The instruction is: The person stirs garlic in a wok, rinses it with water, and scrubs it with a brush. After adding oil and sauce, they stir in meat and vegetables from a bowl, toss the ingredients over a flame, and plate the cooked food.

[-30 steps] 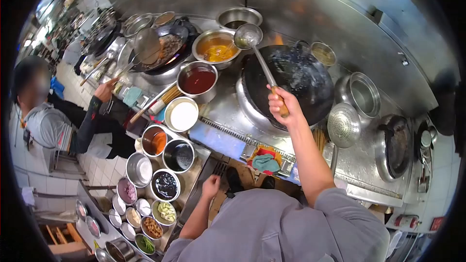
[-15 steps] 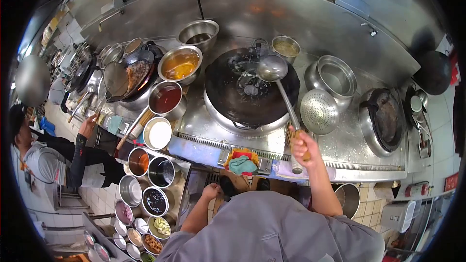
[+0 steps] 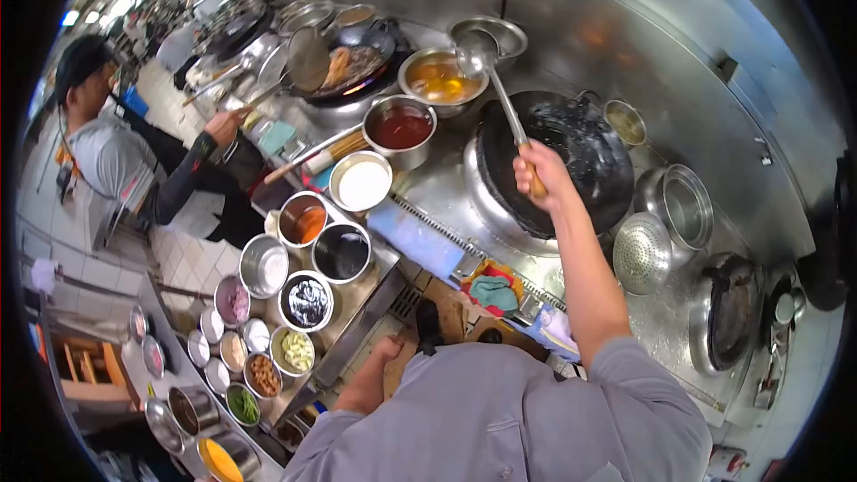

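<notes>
My right hand [image 3: 543,174] is closed around the wooden handle of a metal ladle [image 3: 507,103]. The ladle's bowl is over the near side of a steel bowl [image 3: 511,34] at the back, just beyond a bowl of orange-yellow liquid [image 3: 439,78]. Below my right forearm and to its right sits a large black wok [image 3: 594,174], wet inside. My left hand [image 3: 389,347] hangs low beside my body, its fingers curled, near the edge of the side counter; no object can be made out in it.
Pots of red sauce [image 3: 400,128] and white contents [image 3: 361,182] stand left of the wok, above many ingredient containers. A perforated strainer [image 3: 642,253] lies at right. At far left, a co-worker [image 3: 120,156] holds a strainer over another wok [image 3: 353,62]. Folded cloths [image 3: 494,292] lie along the front edge.
The view has turned left. My right hand has carried the ladle from over the wok to the steel bowl behind it. My left hand stays low by my body.
</notes>
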`<action>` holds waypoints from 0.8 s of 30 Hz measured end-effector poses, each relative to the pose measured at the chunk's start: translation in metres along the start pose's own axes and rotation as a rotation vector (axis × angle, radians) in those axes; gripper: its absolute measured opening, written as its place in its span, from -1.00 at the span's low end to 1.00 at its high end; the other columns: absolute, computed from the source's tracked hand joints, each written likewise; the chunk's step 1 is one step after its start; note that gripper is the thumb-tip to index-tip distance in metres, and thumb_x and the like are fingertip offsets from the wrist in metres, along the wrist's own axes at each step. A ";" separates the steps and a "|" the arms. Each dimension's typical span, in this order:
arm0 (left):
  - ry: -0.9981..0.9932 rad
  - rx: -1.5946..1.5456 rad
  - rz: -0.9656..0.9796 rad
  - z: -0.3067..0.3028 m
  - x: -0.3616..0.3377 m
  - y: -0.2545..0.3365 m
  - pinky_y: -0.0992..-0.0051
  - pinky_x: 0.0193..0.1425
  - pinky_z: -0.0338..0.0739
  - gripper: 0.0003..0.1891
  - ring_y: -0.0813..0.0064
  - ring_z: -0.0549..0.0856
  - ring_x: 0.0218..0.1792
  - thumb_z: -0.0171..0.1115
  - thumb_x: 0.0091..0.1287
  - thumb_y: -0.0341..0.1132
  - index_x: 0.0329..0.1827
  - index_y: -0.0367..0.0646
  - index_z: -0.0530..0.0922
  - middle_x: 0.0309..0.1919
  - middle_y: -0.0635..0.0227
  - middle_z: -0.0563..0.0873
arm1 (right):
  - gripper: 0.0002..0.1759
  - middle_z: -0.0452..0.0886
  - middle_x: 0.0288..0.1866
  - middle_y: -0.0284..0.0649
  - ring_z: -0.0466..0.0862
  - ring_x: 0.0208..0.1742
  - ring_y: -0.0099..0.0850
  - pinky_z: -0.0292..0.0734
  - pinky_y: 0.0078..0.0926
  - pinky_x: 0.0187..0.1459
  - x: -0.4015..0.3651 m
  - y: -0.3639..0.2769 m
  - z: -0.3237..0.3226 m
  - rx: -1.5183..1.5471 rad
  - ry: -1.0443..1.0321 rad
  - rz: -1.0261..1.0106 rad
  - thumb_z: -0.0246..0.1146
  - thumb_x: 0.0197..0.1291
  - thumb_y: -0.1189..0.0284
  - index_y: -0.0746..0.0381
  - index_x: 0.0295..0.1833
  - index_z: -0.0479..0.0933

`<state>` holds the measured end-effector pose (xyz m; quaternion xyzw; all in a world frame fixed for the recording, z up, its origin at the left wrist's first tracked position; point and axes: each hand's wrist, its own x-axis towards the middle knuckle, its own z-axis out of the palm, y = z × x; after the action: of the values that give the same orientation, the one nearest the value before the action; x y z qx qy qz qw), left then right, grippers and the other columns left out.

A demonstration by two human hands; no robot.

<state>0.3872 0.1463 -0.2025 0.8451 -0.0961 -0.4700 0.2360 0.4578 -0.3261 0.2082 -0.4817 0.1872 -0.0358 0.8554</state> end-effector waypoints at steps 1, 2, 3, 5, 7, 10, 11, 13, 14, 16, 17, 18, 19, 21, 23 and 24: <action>-0.087 0.181 0.154 0.005 0.021 -0.038 0.31 -0.03 0.56 -0.67 0.14 0.67 -0.13 0.09 0.16 -0.08 -0.18 -0.08 0.65 -0.20 0.12 0.70 | -0.73 0.38 -0.53 -0.37 0.35 -0.66 -0.62 0.29 -0.63 -0.65 0.020 0.002 0.006 -0.188 0.047 -0.009 0.05 0.30 0.44 0.17 0.11 0.34; -0.174 0.361 0.314 0.010 0.026 -0.061 0.30 -0.07 0.57 -0.67 0.13 0.67 -0.14 0.09 0.15 -0.08 -0.21 -0.10 0.65 -0.21 0.12 0.70 | -0.73 0.38 -0.53 -0.37 0.35 -0.66 -0.62 0.29 -0.63 -0.65 0.026 0.011 0.017 -0.197 0.040 0.013 0.05 0.30 0.44 0.17 0.11 0.34; -0.178 0.342 0.305 0.010 0.020 -0.073 0.30 -0.07 0.57 -0.67 0.13 0.67 -0.14 0.09 0.15 -0.08 -0.21 -0.10 0.65 -0.21 0.12 0.70 | -0.66 0.38 -0.54 -0.37 0.35 -0.67 -0.62 0.29 -0.62 -0.66 0.034 0.021 0.031 -0.481 0.164 -0.082 0.05 0.30 0.45 0.21 0.18 0.29; 0.082 0.258 0.254 0.015 0.010 -0.091 0.25 -0.13 0.58 -0.70 0.10 0.67 -0.19 0.08 0.12 -0.13 -0.29 -0.15 0.63 -0.27 0.11 0.69 | -0.59 0.38 -0.54 -0.37 0.36 -0.67 -0.61 0.29 -0.61 -0.66 0.039 0.032 0.048 -0.775 0.276 -0.169 0.04 0.29 0.47 0.24 0.25 0.25; 0.016 0.432 0.373 -0.002 -0.012 -0.068 0.21 -0.14 0.57 -0.77 0.08 0.67 -0.23 0.09 0.08 -0.22 -0.35 -0.16 0.60 -0.31 0.10 0.67 | -0.47 0.38 -0.54 -0.36 0.36 -0.67 -0.60 0.28 -0.60 -0.66 0.015 0.036 0.056 -0.525 0.128 -0.118 0.04 0.30 0.47 0.25 0.36 0.13; -0.058 0.094 0.190 0.004 -0.008 -0.076 0.21 -0.13 0.57 -0.83 0.06 0.66 -0.22 0.09 0.05 -0.31 -0.36 -0.14 0.60 -0.29 0.08 0.67 | -0.43 0.37 -0.54 -0.35 0.35 -0.68 -0.59 0.27 -0.60 -0.66 -0.033 0.034 0.082 -0.373 0.087 0.044 0.05 0.29 0.47 0.25 0.39 0.08; -0.024 0.040 0.166 0.002 -0.010 -0.068 0.21 -0.11 0.57 -0.83 0.06 0.66 -0.21 0.12 0.04 -0.31 -0.35 -0.13 0.60 -0.27 0.08 0.67 | -0.42 0.37 -0.54 -0.35 0.35 -0.68 -0.59 0.27 -0.61 -0.66 -0.043 0.038 0.085 -0.297 0.063 0.094 0.06 0.29 0.47 0.25 0.39 0.06; -0.002 -0.009 0.141 -0.006 -0.001 -0.057 0.21 -0.09 0.57 -0.84 0.05 0.66 -0.20 0.14 0.03 -0.31 -0.35 -0.13 0.61 -0.26 0.07 0.66 | -0.40 0.37 -0.53 -0.35 0.34 -0.68 -0.59 0.26 -0.61 -0.67 -0.053 0.048 0.089 -0.312 0.036 0.134 0.06 0.29 0.47 0.25 0.40 0.05; -0.012 0.040 0.186 -0.010 0.007 -0.054 0.23 -0.13 0.56 -0.82 0.07 0.66 -0.23 0.14 0.05 -0.29 -0.34 -0.14 0.61 -0.29 0.08 0.67 | -0.39 0.37 -0.53 -0.35 0.34 -0.68 -0.60 0.26 -0.61 -0.67 -0.057 0.053 0.090 -0.327 0.000 0.164 0.06 0.29 0.48 0.25 0.41 0.03; -0.030 0.095 0.235 -0.021 0.016 -0.039 0.25 -0.16 0.56 -0.81 0.10 0.67 -0.25 0.13 0.06 -0.27 -0.34 -0.15 0.61 -0.32 0.10 0.68 | -0.39 0.37 -0.52 -0.35 0.34 -0.67 -0.60 0.26 -0.62 -0.66 -0.057 0.068 0.090 -0.361 0.010 0.190 0.06 0.29 0.48 0.25 0.41 0.02; -0.036 -0.057 0.131 -0.029 0.014 -0.028 0.28 -0.23 0.55 -0.79 0.15 0.67 -0.32 0.12 0.10 -0.25 -0.33 -0.17 0.60 -0.39 0.12 0.68 | -0.38 0.37 -0.51 -0.34 0.34 -0.67 -0.60 0.26 -0.62 -0.66 -0.056 0.074 0.091 -0.400 0.008 0.210 0.06 0.29 0.48 0.26 0.41 0.01; -0.039 -0.207 0.026 -0.033 0.018 -0.024 0.31 -0.29 0.53 -0.77 0.20 0.68 -0.39 0.10 0.14 -0.23 -0.33 -0.19 0.60 -0.45 0.14 0.68 | -0.38 0.37 -0.51 -0.33 0.34 -0.66 -0.60 0.26 -0.62 -0.65 -0.057 0.078 0.095 -0.430 0.026 0.232 0.05 0.30 0.48 0.27 0.42 0.00; -0.045 -0.201 0.027 -0.038 0.021 -0.020 0.31 -0.29 0.53 -0.77 0.20 0.68 -0.39 0.10 0.14 -0.23 -0.33 -0.19 0.60 -0.45 0.14 0.68 | -0.38 0.37 -0.51 -0.33 0.34 -0.66 -0.60 0.26 -0.62 -0.65 -0.055 0.083 0.098 -0.426 0.034 0.232 0.05 0.30 0.48 0.27 0.42 0.00; -0.064 -0.222 0.039 -0.046 0.027 -0.015 0.37 -0.39 0.49 -0.75 0.31 0.64 -0.52 0.04 0.21 -0.21 -0.32 -0.20 0.60 -0.55 0.19 0.66 | -0.38 0.37 -0.51 -0.32 0.33 -0.66 -0.60 0.26 -0.62 -0.65 -0.052 0.092 0.101 -0.441 0.036 0.243 0.04 0.30 0.49 0.26 0.43 -0.01; -0.066 -0.320 0.006 -0.051 0.028 -0.014 0.37 -0.41 0.49 -0.75 0.35 0.62 -0.56 0.05 0.22 -0.20 -0.31 -0.19 0.60 -0.55 0.21 0.65 | -0.38 0.37 -0.50 -0.32 0.34 -0.66 -0.59 0.26 -0.62 -0.65 -0.049 0.092 0.106 -0.447 0.044 0.251 0.04 0.30 0.48 0.24 0.43 0.00; -0.052 -0.327 0.027 -0.050 0.030 -0.017 0.38 -0.42 0.49 -0.76 0.36 0.62 -0.56 0.06 0.21 -0.21 -0.31 -0.18 0.60 -0.55 0.21 0.65 | -0.44 0.37 -0.50 -0.33 0.34 -0.66 -0.60 0.26 -0.64 -0.65 -0.049 0.088 0.110 -0.285 0.050 0.308 0.04 0.31 0.47 0.24 0.38 0.07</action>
<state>0.4444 0.1645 -0.2111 0.7817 -0.0357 -0.4979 0.3739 0.4407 -0.1783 0.2003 -0.5627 0.2830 0.1101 0.7689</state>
